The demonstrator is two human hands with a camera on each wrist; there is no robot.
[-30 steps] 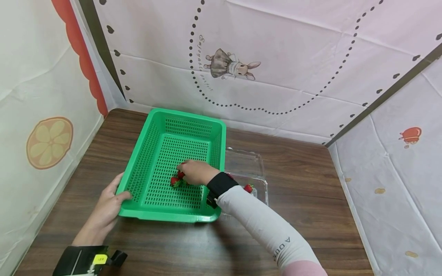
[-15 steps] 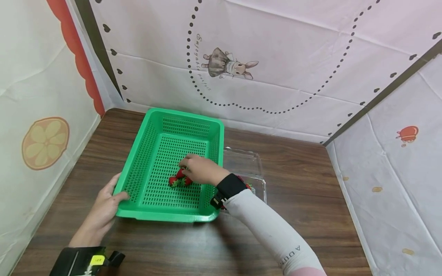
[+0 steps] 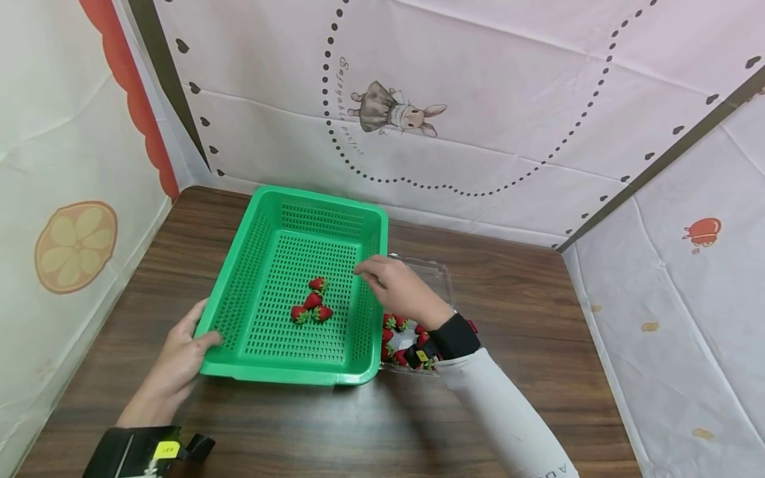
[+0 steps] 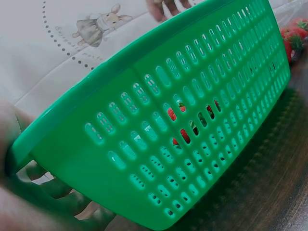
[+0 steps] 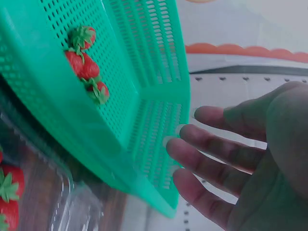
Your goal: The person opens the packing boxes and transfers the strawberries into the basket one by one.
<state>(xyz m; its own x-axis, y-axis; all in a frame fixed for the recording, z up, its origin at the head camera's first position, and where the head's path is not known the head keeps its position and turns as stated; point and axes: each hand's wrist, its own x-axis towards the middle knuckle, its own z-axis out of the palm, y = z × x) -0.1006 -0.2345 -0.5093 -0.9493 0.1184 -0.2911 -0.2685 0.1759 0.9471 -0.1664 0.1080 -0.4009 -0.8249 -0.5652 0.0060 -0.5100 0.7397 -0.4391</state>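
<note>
Strawberries (image 3: 312, 300) lie in green basket (image 3: 263, 219) beside clear punnet (image 3: 439, 279)

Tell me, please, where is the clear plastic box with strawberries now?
In the head view, the clear plastic box sits on the wooden table, against the right side of the green basket, under the right hand.

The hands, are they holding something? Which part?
The left hand grips the green basket by its near left corner rim. The right hand is open above the basket's right wall and holds nothing.
</note>
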